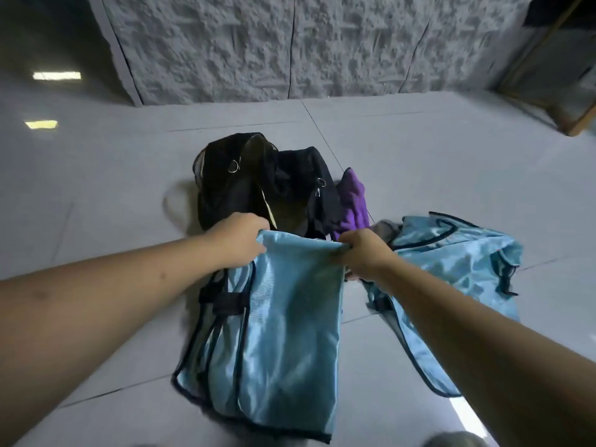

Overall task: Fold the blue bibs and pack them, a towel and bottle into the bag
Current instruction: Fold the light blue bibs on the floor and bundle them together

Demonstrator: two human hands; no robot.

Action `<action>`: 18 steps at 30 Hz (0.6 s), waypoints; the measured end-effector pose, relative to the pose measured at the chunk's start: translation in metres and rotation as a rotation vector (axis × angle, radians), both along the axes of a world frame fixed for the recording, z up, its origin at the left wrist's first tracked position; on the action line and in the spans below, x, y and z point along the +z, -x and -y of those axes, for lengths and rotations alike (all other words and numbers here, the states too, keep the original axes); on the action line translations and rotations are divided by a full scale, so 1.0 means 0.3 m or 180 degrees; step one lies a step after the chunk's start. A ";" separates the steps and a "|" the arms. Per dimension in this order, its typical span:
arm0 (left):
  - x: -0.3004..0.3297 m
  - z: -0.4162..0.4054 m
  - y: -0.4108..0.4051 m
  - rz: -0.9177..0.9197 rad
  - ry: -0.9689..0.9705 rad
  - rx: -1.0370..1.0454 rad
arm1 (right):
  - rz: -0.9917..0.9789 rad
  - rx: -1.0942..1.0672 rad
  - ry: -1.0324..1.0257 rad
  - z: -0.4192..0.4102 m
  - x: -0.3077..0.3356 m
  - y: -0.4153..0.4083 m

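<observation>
Folding stage, first bib in hand. The person stands over a tiled floor (419,175) and holds a blue bib (283,333) up by its top edge, so that it hangs in a long doubled panel, its black-trimmed hem trailing toward the floor's near edge.

Left hand (240,240): the fingers are curled round the bib's upper left corner; the cloth emerges from under the fingertips, which themselves are hidden behind the fold.

Centre, beyond the hands: the black bag (258,182) lies on the floor with its mouth gaping open toward the person, nothing blue visible inside it (packing appears not yet begun). A purple towel (353,201) lies bunched against the bag's right side.

Right hand (364,253): the fingers pinch the bib's upper right corner, knuckles uppermost, and the top edge runs nearly taut between the two hands.

Far right: a second blue bib (451,256) lies crumpled and unfolded on the floor, partly behind the right forearm. No bottle can be made out.

Judged step: one lengthwise fold seems made. The next move likely calls for a crosswise fold, top edge brought to hem while both corner grips keep the slippery layers aligned, before the bundle goes forward into the bag's mouth.
</observation>
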State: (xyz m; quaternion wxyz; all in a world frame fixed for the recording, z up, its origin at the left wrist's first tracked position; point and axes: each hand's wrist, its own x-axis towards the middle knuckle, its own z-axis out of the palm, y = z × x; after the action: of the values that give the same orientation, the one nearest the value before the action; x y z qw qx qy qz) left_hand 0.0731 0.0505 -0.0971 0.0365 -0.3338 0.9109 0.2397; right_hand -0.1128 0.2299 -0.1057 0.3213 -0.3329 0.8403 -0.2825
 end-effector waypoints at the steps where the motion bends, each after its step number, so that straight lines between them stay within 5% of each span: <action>1: -0.028 0.013 0.011 -0.0014 0.0132 0.0038 | -0.0102 -0.0055 -0.0032 0.019 -0.028 0.011; 7: -0.124 0.040 0.080 0.0469 0.1325 -0.0243 | -0.0607 -0.0076 -0.0229 0.087 -0.143 0.080; 11: -0.152 -0.015 0.138 -0.0212 0.1949 -0.0239 | -0.0704 -0.0360 0.0073 0.076 -0.154 0.145; 18: -0.141 -0.173 0.400 -0.0967 0.0847 -0.0638 | -0.1160 -0.1446 0.0134 -0.190 -0.066 0.477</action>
State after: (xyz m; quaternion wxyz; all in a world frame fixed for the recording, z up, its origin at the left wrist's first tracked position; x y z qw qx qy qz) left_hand -0.0468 0.1026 -0.1392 -0.1218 -0.2035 0.9582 0.1601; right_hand -0.2559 0.2869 -0.1254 0.0866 -0.1881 0.9312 -0.3001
